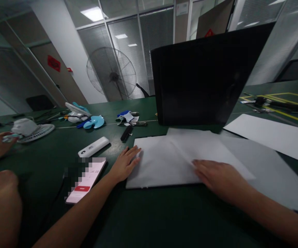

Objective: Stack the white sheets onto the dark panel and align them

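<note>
A thin white sheet (154, 162) covers a flat, dark-edged panel on the green table. My left hand (126, 163) rests on the panel's left edge, fingers spread and holding nothing. Farther right, my right hand (218, 175) has its fingers together on a translucent white film (203, 143) and appears to grip it; the thumb is hidden. A slanting crease runs from the film's upper left towards those fingertips. The film overlaps the panel and extends past its right side.
A black screen (203, 79) stands behind the panel. White boards (275, 137) lie to the right. On the left are a phone (86, 182), a white power bank (94, 147) and a small blue fan (94, 122). Another person's hand (0, 148) and forearm are at far left.
</note>
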`<state>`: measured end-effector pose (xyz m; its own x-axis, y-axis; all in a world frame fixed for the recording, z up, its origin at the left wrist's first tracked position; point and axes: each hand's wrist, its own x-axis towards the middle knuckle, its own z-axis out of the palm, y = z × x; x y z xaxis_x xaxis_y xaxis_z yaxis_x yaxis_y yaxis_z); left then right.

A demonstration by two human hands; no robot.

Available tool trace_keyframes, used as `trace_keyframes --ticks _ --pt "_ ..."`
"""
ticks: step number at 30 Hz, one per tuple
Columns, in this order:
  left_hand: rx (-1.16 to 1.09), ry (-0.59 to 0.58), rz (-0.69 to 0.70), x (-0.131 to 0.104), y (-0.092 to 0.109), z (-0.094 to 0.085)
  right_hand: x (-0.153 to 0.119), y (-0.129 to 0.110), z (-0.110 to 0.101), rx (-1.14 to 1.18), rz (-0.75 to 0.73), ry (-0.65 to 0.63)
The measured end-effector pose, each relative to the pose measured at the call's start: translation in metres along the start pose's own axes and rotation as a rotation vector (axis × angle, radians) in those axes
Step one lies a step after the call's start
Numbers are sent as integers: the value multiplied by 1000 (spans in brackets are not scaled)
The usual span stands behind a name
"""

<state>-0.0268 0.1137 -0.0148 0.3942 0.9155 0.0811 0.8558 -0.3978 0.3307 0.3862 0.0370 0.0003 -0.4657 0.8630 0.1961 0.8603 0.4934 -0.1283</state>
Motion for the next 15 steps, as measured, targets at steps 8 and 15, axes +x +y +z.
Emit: trace_keyframes --ticks 8,15 --pt "26 -32 -40 3 3 2 -2 -33 -4 236 -296 -200" --pt "-69 98 -112 11 -2 6 3 13 5 91 -122 -148"
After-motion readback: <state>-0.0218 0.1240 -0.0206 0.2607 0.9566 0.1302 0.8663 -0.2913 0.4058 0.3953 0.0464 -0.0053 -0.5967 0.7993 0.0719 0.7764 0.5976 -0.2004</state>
